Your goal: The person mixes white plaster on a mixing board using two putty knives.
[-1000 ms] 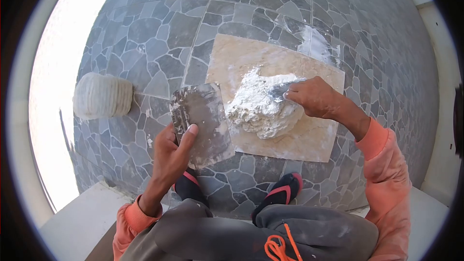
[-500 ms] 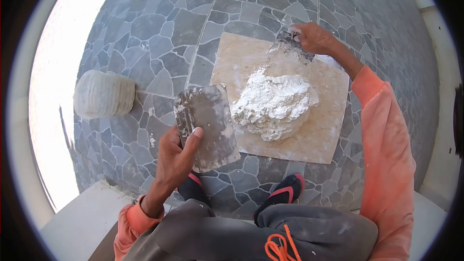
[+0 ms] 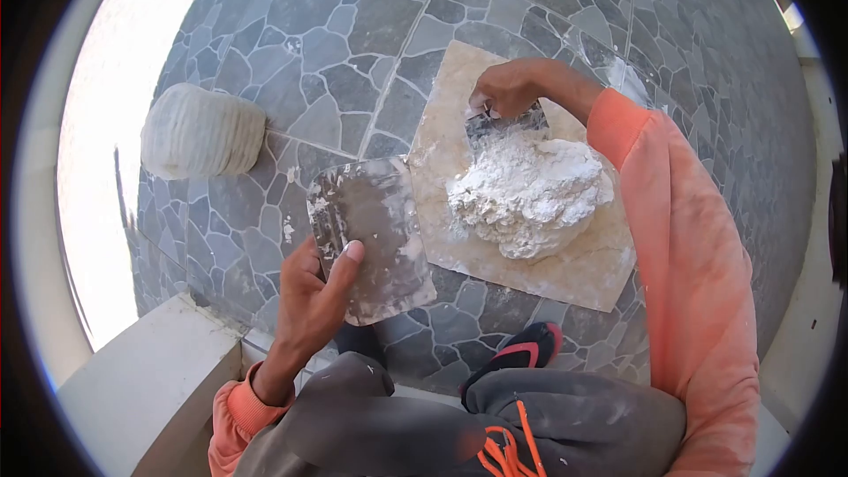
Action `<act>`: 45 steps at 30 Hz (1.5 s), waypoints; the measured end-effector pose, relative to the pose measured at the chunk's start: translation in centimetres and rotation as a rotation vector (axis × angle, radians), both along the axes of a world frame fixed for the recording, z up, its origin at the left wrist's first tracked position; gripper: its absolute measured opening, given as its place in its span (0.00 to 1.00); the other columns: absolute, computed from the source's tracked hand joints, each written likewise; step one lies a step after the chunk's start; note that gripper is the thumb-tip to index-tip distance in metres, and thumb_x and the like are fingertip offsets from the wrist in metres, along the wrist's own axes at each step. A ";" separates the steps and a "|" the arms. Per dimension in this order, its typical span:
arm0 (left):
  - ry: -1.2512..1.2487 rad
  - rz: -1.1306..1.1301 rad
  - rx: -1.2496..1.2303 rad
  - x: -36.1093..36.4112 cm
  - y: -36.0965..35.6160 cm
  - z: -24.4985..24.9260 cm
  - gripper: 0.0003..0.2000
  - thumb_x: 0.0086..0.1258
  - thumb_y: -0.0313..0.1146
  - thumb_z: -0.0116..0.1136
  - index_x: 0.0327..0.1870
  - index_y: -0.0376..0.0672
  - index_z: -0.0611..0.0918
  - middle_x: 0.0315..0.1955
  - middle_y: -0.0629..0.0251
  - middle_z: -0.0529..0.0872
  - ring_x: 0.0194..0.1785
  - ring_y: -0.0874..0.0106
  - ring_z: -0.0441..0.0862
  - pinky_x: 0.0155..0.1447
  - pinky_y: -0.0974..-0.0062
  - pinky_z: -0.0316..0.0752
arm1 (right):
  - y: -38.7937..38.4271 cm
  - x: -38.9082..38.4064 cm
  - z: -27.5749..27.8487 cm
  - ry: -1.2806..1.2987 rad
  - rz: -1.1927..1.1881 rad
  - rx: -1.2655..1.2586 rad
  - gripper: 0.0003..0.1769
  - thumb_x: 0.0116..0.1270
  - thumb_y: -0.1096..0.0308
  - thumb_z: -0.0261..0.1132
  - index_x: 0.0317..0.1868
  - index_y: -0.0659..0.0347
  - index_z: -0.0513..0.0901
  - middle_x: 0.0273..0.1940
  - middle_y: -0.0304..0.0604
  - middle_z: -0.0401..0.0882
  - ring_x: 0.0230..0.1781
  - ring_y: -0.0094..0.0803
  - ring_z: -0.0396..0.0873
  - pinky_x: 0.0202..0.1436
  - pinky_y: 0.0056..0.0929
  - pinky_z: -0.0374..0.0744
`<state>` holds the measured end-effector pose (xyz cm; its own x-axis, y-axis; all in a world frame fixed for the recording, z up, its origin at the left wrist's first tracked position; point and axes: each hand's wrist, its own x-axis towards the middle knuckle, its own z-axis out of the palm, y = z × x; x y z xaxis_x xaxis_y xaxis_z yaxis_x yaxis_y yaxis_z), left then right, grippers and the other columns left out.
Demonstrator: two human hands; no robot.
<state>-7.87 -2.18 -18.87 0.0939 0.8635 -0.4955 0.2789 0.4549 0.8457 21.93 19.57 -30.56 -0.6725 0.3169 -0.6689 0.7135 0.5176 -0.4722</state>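
White plaster mound [image 3: 530,199] sits on a beige tile [image 3: 565,278] laid on the stone-pattern floor [image 3: 353,44]. The right hand [image 3: 505,87] is closed around a putty knife [image 3: 505,126], its blade pressed into the mound's far edge. The left hand [image 3: 309,300], fingers clamped and thumb on top, holds a wide steel trowel [image 3: 371,234] just left of the mound, touching the tile's left edge. A ribbed white bundle [image 3: 201,131] lies far left.

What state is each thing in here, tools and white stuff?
left hand: shut on steel plate
steel plate: held, smeared white
right hand: shut on scraper
scraper: blade at far side of paste heap
paste heap: lumpy, piled on beige slab
beige slab: flat on floor
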 end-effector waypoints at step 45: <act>-0.055 0.199 0.106 -4.0 -3.2 2.4 0.13 0.77 0.33 0.55 0.53 0.32 0.79 0.37 0.68 0.85 0.37 0.84 0.79 0.41 0.83 0.75 | -7.0 -16.1 -1.2 -0.025 0.474 0.092 0.15 0.57 0.73 0.63 0.46 0.58 0.85 0.44 0.47 0.86 0.44 0.47 0.84 0.40 0.43 0.81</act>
<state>-11.89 -5.37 -16.51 -0.0588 0.9147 -0.3999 0.1450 0.4042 0.9031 5.80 12.58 -31.71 -0.7413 0.0380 -0.6701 0.3995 0.8272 -0.3951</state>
